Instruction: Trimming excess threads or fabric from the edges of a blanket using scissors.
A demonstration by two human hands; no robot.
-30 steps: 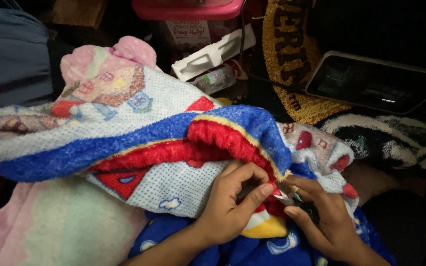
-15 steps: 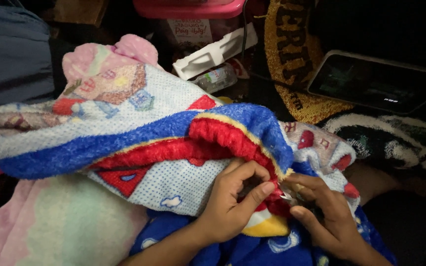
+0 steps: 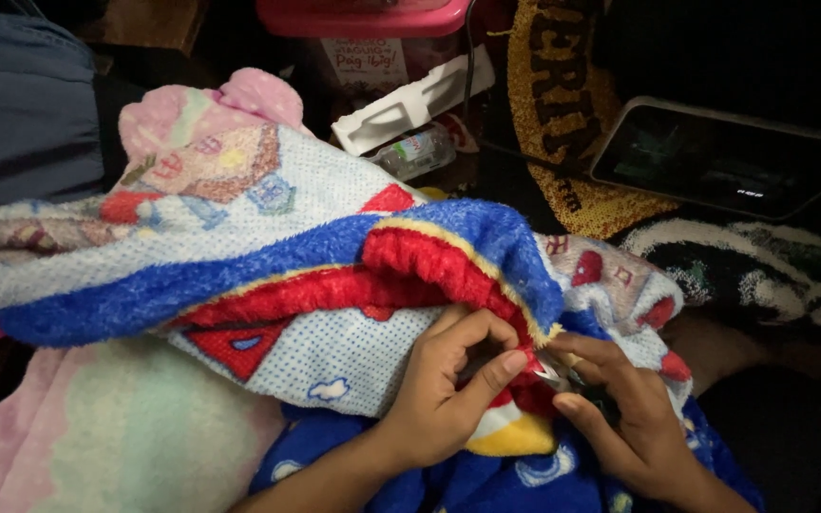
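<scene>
Head view: left hand is curled, thumb & fingers pinching the red-blue edge of the fleece blanket, which lies bunched over the lap and fills the frame centre. Right hand is half closed at the same edge, just beside the left, with a small dark tool under its fingers; what kind of tool, cannot tell. Behind, a dark tablet and a small plastic bottle.

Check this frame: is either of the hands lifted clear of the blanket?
No, the left hand and right hand both rest on the fleece blanket.
</scene>
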